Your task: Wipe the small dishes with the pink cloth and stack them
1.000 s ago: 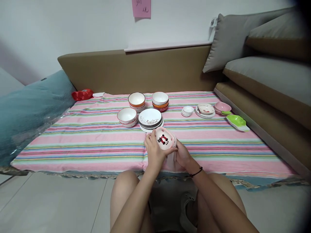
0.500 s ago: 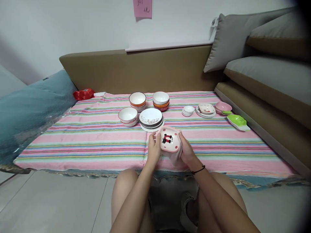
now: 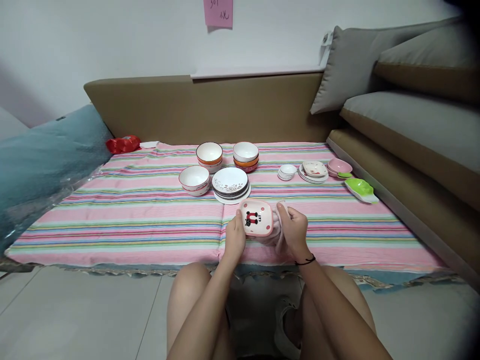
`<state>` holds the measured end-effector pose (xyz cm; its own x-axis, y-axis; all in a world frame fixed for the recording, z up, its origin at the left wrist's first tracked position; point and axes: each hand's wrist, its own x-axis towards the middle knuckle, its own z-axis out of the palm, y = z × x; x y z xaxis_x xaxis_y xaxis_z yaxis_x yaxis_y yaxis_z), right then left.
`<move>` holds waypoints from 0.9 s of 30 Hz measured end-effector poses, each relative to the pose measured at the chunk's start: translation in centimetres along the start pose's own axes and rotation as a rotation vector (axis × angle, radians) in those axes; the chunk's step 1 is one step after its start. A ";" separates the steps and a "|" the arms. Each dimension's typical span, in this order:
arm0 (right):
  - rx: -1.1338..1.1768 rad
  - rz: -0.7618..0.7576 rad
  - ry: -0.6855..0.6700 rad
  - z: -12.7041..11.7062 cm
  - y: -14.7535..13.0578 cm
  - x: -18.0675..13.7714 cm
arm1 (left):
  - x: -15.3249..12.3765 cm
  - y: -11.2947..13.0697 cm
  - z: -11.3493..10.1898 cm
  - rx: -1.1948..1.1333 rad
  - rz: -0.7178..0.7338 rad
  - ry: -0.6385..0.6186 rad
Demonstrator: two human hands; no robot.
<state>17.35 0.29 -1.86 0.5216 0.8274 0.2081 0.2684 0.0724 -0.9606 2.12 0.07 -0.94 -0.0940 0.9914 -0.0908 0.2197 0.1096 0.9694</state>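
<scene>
A rounded square dish (image 3: pixel 258 218) with a pink rim, pink dots and a black-and-red cat is held up in front of me. My left hand (image 3: pixel 235 235) grips its left edge, thumb on the rim. My right hand (image 3: pixel 295 228) is closed on a pale pink cloth (image 3: pixel 276 234), which hangs under and beside the dish's right side. Just beyond the dish stands a stack of plates (image 3: pixel 230 181), the top one white with a floral pattern. Left of it is a white bowl with a red rim (image 3: pixel 194 179).
Behind are two bowl stacks, one black-rimmed (image 3: pixel 209 154) and one white-topped (image 3: pixel 245 154). Rightward stand small white dishes (image 3: pixel 287 171), plates with a square dish (image 3: pixel 315 170), pink bowls (image 3: pixel 339 166) and a green dish (image 3: pixel 360 189). A red bundle (image 3: pixel 123 144) lies far left; cushions (image 3: pixel 408 120) flank the right.
My right hand has lifted its fingers off the dish's right edge and now bunches the cloth just beside it. The dish has turned slightly and shifted left; the view has moved a little too.
</scene>
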 end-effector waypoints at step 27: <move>-0.443 -0.719 -0.505 -0.8 1.6 0.5 | 1.2 -0.1 -0.9 -0.148 -0.017 0.233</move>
<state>18.71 0.38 -3.14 -0.2649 0.8162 0.5134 0.7192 0.5219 -0.4586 1.12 1.23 -0.95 -0.3214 0.9444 -0.0688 0.0734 0.0973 0.9925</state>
